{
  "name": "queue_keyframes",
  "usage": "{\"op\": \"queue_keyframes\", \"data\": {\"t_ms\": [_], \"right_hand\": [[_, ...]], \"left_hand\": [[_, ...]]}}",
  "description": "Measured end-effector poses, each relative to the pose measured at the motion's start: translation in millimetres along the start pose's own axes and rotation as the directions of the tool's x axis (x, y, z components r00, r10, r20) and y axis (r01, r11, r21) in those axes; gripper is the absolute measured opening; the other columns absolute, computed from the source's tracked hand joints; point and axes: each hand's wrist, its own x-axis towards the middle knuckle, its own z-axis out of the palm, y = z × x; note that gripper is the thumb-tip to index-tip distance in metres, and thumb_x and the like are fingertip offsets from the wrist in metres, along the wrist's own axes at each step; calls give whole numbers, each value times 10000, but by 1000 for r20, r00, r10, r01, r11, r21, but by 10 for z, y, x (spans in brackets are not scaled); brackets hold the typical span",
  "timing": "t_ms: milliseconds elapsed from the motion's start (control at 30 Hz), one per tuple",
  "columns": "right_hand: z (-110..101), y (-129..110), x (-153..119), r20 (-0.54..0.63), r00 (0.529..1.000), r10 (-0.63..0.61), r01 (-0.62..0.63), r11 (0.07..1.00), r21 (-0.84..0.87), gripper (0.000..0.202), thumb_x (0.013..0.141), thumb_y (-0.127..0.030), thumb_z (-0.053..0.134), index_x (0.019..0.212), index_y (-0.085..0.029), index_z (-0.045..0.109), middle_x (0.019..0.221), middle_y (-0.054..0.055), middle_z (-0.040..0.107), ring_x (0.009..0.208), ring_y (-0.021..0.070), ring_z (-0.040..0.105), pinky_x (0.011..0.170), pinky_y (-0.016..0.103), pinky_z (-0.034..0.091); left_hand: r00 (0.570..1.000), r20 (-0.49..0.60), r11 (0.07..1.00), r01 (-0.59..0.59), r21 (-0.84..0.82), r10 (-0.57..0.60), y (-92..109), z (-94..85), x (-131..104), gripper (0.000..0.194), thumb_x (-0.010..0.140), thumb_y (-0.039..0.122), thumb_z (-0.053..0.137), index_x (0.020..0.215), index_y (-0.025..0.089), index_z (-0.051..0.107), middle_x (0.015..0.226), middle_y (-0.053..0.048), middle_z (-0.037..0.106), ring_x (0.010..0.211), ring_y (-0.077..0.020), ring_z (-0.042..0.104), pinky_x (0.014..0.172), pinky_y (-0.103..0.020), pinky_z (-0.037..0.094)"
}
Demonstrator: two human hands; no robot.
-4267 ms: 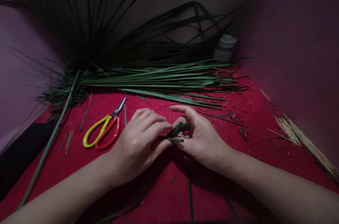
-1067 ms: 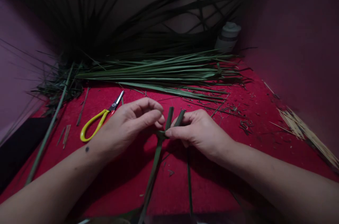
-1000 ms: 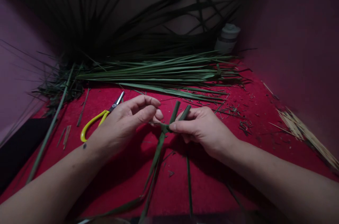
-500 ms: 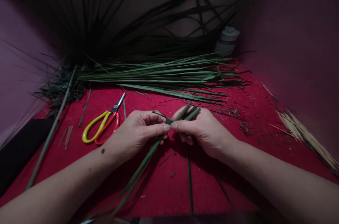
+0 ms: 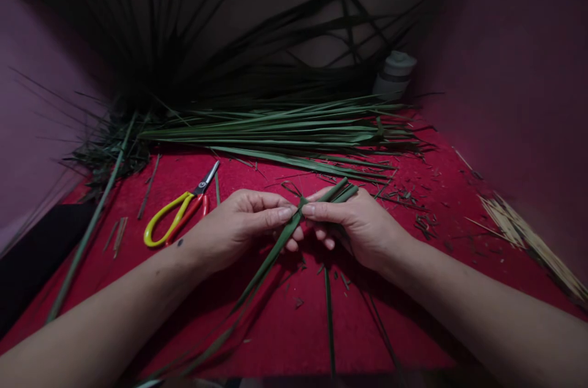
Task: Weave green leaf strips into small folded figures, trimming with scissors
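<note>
Green leaf strips (image 5: 282,240) are folded together between my two hands over the red tabletop. My left hand (image 5: 257,216) pinches them at the fold with thumb and fingers. Close against it, my right hand (image 5: 356,216) grips the bundled strips between thumb and forefinger, and their short ends stick up past the fingers. A thin loop (image 5: 291,187) stands above the fold. Long tails hang down toward the table's front edge. Scissors (image 5: 184,204) with one yellow and one red handle lie just left of my left hand, blades pointing away.
Across the back of the red table (image 5: 285,345) lies a pile of long green leaves (image 5: 275,131). A white container (image 5: 394,74) stands at the back right. Thin pale sticks (image 5: 533,241) lie along the right side. Leaf scraps (image 5: 427,224) are scattered about, and a black object (image 5: 41,253) is at left.
The fold and the strips have turned slightly between my fingers and shifted a little right. The thin loop now shows upright above the fold. Both hands still pinch the strips.
</note>
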Motion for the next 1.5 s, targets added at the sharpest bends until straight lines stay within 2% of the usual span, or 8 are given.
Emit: {"op": "queue_keyframes", "data": {"t_ms": [167, 300, 533, 867, 1033, 1233, 1400, 1500], "right_hand": [[8, 17, 1, -12, 1000, 6, -5, 1000, 17, 183, 701, -285, 646, 714, -104, 670, 593, 49, 646, 444, 61, 443, 363, 155, 305], [10, 28, 5, -49, 998, 40, -38, 998, 43, 179, 677, -282, 667, 714, -107, 669, 552, 26, 614, 434, 60, 440, 358, 155, 313], [5, 28, 4, -16, 1000, 23, -22, 998, 55, 161, 690, -267, 662, 709, -107, 662, 559, 25, 611, 432, 55, 440, 348, 144, 310], [35, 43, 16, -223, 975, 10, 6, 997, 73, 164, 627, -250, 714, 659, -149, 590, 469, -50, 520, 370, 62, 434, 335, 177, 318], [53, 50, -1, -241, 970, 37, -22, 997, 68, 167, 646, -258, 696, 666, -154, 566, 476, -50, 505, 379, 61, 427, 335, 175, 309], [51, 55, -18, -191, 981, 8, 1, 999, 44, 159, 669, -273, 667, 645, -149, 570, 477, -49, 488, 373, 55, 402, 344, 185, 295], [72, 62, -15, -219, 975, 29, -16, 998, 59, 201, 658, -276, 671, 579, -157, 529, 451, -55, 459, 358, 58, 393, 331, 190, 277], [79, 69, -20, -219, 975, 46, -32, 997, 66, 201, 659, -277, 672, 580, -159, 530, 456, -53, 462, 364, 60, 397, 329, 190, 274]], "left_hand": [[999, -24, 999, 34, 6, -34, -7, 7, -15, 174, 826, 260, 567, 792, 114, 655, 726, -38, 669, 596, -93, 604, 604, -197, 456], [999, 15, 999, 33, 0, -33, -3, 11, -27, 193, 838, 254, 547, 741, 115, 638, 678, -24, 656, 564, -85, 588, 591, -194, 440], [1000, -14, 981, -3, 196, 6, 53, 46, -47, 230, 859, 292, 508, 768, 120, 630, 716, -35, 662, 605, -104, 597, 647, -226, 466], [992, -121, 941, 15, 337, 27, 84, 102, -36, 140, 743, 268, 645, 744, 131, 617, 677, -17, 643, 605, -110, 557, 592, -219, 435], [982, -147, 901, -44, 431, 119, 59, 120, -34, 133, 773, 267, 601, 764, 137, 628, 645, 3, 608, 582, -96, 525, 566, -202, 421], [947, -154, 731, -108, 674, 282, 36, 151, -54, 196, 818, 288, 516, 694, 151, 583, 567, 13, 551, 532, -103, 507, 520, -199, 392], [894, -30, 448, -195, 872, 448, -26, 140, -73, 266, 846, 276, 469, 604, 170, 503, 521, 34, 468, 497, -83, 426, 511, -196, 326], [881, 30, 366, -227, 902, 472, -41, 127, -84, 255, 851, 260, 462, 615, 170, 497, 526, 43, 438, 491, -76, 399, 513, -192, 315]]}}
